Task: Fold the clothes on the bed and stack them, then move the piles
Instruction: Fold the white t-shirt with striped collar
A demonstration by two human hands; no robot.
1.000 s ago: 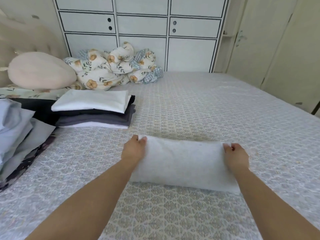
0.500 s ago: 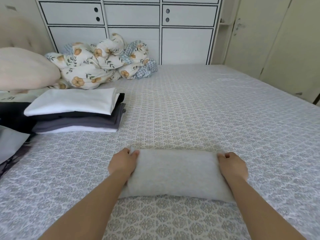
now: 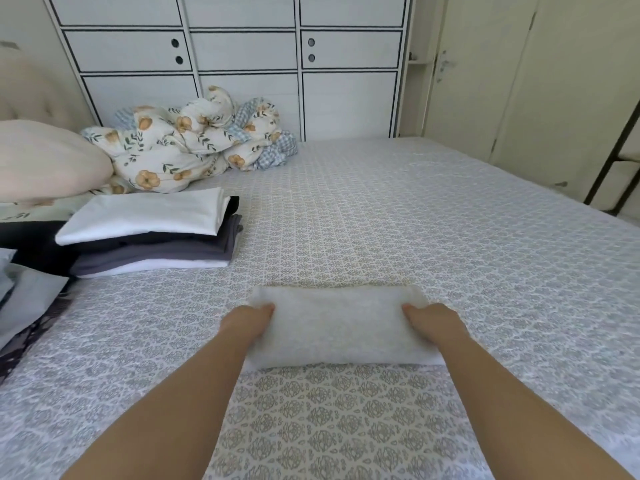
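Folded shorter now, white fuzzy garment (image 3: 337,327) — both hands (image 3: 247,322) (image 3: 434,322) gripping its ends.

Folded white fuzzy cloth (image 3: 337,327) — thick, soft, a long rectangle lying flat across the patterned bed (image 3: 433,237), near the front edge of the view, gripped at both short ends. To the left and farther back, a neat stack of folded clothes (image 3: 152,233) on the same bed: white piece on top, then black, then dark grey, then white at the bottom — edges almost aligned. At the far left edge, some loose grey clothes (image 3: 24,303), not folded, partly out of view.
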